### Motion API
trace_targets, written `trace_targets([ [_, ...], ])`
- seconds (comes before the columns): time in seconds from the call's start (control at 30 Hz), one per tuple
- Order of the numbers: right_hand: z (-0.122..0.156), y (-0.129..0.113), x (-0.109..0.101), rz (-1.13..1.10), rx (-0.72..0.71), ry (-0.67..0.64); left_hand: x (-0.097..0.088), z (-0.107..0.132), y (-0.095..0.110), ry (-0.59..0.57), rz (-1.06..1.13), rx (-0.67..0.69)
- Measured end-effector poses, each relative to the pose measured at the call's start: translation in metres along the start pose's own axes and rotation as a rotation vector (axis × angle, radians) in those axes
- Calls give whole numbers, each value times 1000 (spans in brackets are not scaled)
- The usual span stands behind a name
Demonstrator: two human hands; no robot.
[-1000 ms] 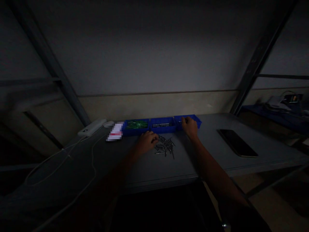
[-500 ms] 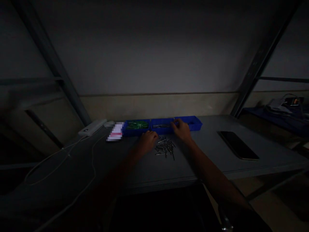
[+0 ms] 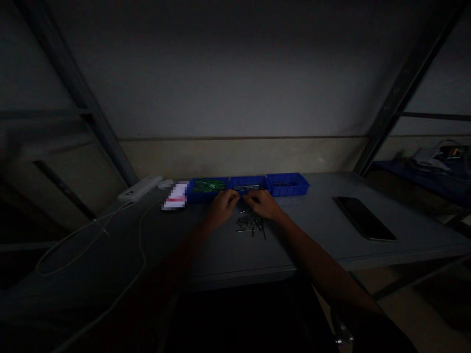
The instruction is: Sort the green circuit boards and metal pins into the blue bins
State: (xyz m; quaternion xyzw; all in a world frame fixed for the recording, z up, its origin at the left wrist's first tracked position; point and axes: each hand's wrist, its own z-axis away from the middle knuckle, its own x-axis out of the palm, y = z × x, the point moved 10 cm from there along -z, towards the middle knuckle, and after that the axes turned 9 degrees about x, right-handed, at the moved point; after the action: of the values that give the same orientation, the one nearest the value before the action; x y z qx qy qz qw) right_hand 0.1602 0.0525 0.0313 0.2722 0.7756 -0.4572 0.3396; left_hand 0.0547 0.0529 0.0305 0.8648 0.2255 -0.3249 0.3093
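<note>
My left hand (image 3: 222,205) and my right hand (image 3: 262,203) are close together in front of the middle blue bin (image 3: 249,180). Both have their fingers pinched; whatever is between them is too small and dark to make out. Just below lies a loose pile of thin metal pieces (image 3: 250,223) on the grey table. Slim metal rods (image 3: 246,188) rest in the middle bin. The left blue bin (image 3: 200,197) contains green items in what looks like clear plastic (image 3: 209,185). A few thin dark pieces lie in the right blue bin (image 3: 294,190).
A smartphone (image 3: 364,218) lies on the table (image 3: 309,235) at the right. To the left are a white power strip (image 3: 140,189), its cable (image 3: 142,240) and a blurred-out phone screen (image 3: 175,196). Metal rack posts (image 3: 106,142) stand at both sides, with a wall behind.
My right hand has come from the edge between the middle and right bins, leftward and nearer, to meet my left hand. The right bin's inside now shows.
</note>
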Motion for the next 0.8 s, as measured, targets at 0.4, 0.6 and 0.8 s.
trace_targets([
  [0.4, 2, -2, -2, -87, -10, 35, 1, -1, -2, -30, 6, -43],
  [0.6, -1, 13, -21, -97, 27, 117, 15, 6, -5, -116, 79, -83],
  [0.8, 14, 79, -82, 29, 412, 528, 35, 11, -3, -255, -11, -62],
])
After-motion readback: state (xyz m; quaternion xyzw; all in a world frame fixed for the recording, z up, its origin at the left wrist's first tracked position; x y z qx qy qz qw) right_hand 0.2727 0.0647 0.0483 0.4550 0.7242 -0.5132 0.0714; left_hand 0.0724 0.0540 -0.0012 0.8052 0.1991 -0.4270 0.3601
